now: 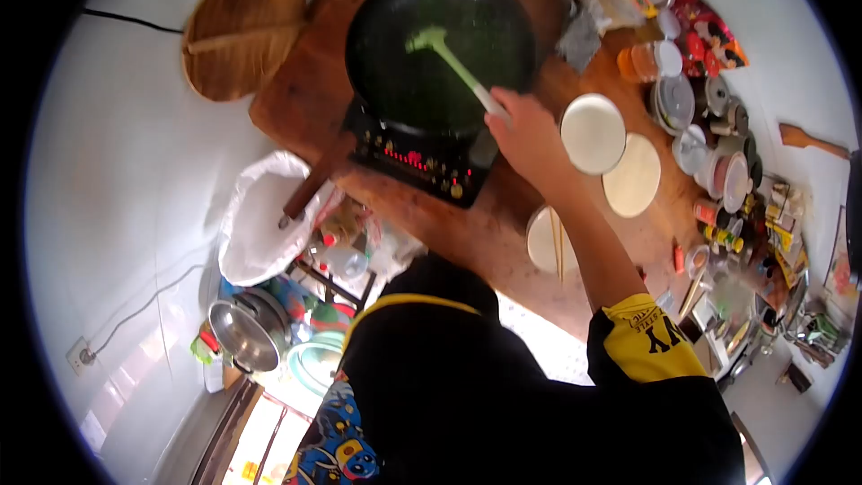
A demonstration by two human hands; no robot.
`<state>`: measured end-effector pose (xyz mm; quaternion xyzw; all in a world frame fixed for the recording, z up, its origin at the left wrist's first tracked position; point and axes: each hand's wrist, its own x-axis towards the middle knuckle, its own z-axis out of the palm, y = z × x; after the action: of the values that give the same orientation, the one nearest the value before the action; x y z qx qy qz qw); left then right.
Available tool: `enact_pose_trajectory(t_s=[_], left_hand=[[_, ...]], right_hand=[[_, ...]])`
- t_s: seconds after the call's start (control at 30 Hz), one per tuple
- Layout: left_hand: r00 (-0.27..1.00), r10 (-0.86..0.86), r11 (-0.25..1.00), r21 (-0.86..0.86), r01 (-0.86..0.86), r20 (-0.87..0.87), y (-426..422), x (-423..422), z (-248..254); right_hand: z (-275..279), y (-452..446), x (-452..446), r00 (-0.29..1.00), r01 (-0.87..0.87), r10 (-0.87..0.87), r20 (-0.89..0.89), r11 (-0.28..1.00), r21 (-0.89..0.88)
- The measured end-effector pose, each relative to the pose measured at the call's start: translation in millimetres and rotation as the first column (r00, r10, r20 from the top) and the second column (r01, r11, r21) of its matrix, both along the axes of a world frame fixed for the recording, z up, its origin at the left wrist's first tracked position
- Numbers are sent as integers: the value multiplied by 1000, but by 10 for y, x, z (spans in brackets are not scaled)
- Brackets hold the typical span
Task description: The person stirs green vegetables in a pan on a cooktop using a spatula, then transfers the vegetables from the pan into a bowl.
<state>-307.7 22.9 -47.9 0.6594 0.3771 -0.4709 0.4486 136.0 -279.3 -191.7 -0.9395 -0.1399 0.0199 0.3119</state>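
Note:
My right hand (519, 126) is closed round the white handle of a green spatula (458, 69). The spatula's head rests inside a large black wok (377, 63), over dark green contents that are too blurred to make out. Under the wok is a black induction cooker (417, 164) with red lights lit on its panel. The wok's wooden handle (319, 178) points down and left, with no hand on it. My left hand does not show.
White bowls or plates (593, 133) stand right of the wok, chopsticks (558, 242) across one. Jars (645, 63) and packets line the table's right side. A wooden lid (242, 31) leans at upper left. A lined bin (260, 233) and a steel pot (244, 338) are at lower left.

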Motion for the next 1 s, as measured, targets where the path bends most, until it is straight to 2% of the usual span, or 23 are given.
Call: enact_pose_trajectory(t_s=[0.03,0.07,0.1,0.13,0.17,0.2,0.23,0.27,0.3,0.33,0.37,0.4,0.43,0.5,0.53,0.57,0.63,0.7,0.77,0.8,0.83,0.9,1.0], left_hand=[[1000,5,1000,-2,-5,-1,-23,-11,1],[1000,9,1000,-3,-9,-7,-32,-20,7],[1000,15,1000,-6,-15,-12,-48,-24,14],[999,23,1000,-7,-23,-22,-56,-22,7],[999,26,1000,-8,-26,-30,-67,-26,-1],[999,31,999,-10,-31,-41,-71,-38,-11],[998,35,999,-9,-36,-46,-75,-32,-21],[998,37,999,-10,-37,-53,-77,-33,-37],[997,37,999,-8,-38,-60,-77,-39,-41],[997,40,999,-5,-40,-63,-81,-46,-50],[997,39,999,0,-39,-67,-80,-45,-49],[997,40,999,1,-41,-69,-73,-40,-59],[997,43,999,0,-43,-72,-80,-43,-64],[997,43,999,1,-44,-67,-71,-40,-74],[997,45,999,0,-45,-65,-74,-42,-84],[997,46,999,3,-46,-65,-70,-33,-79],[997,48,999,5,-47,-59,-56,-29,-71],[997,51,999,5,-51,-51,-57,-49,-67],[997,59,998,3,-59,-41,-54,-73,-74],[997,61,998,2,-61,-37,-50,-83,-68],[997,60,998,2,-60,-38,-49,-81,-82],[997,70,998,-3,-70,-25,-62,-81,-90],[996,87,996,-5,-87,-21,-86,-57,-144]], right_hand=[[5,-10,-93,999,-2,2,-38,1000,-8],[32,-26,-159,979,86,-88,186,996,21],[97,-20,-202,899,163,-176,401,984,66],[249,42,-432,937,267,-290,195,954,138],[183,90,-604,940,272,-292,177,954,128],[103,152,-754,911,393,-327,-251,875,282],[33,225,-865,735,556,-243,-633,751,357],[-38,320,-832,524,766,-96,-847,487,419],[-151,405,-767,523,768,-97,-847,484,419],[-274,492,-679,417,901,6,-909,126,415],[-358,572,-592,344,922,148,-927,-241,304],[-364,631,-505,351,901,129,-927,-317,297],[-335,625,-476,361,897,128,-924,-318,306],[-228,625,-443,289,884,206,-935,-431,178],[-82,597,-457,317,876,285,-905,-453,164],[57,585,-441,327,876,287,-901,-450,175],[270,586,-407,549,815,302,-779,-399,420],[279,505,-317,554,823,304,-775,-341,454],[143,390,-281,369,928,277,-887,-154,338],[132,374,-330,306,949,214,-928,-152,277],[70,392,-356,308,949,216,-927,-145,281],[-81,445,-385,218,971,142,-966,-136,199],[-86,545,-316,265,955,148,-953,-173,239]])
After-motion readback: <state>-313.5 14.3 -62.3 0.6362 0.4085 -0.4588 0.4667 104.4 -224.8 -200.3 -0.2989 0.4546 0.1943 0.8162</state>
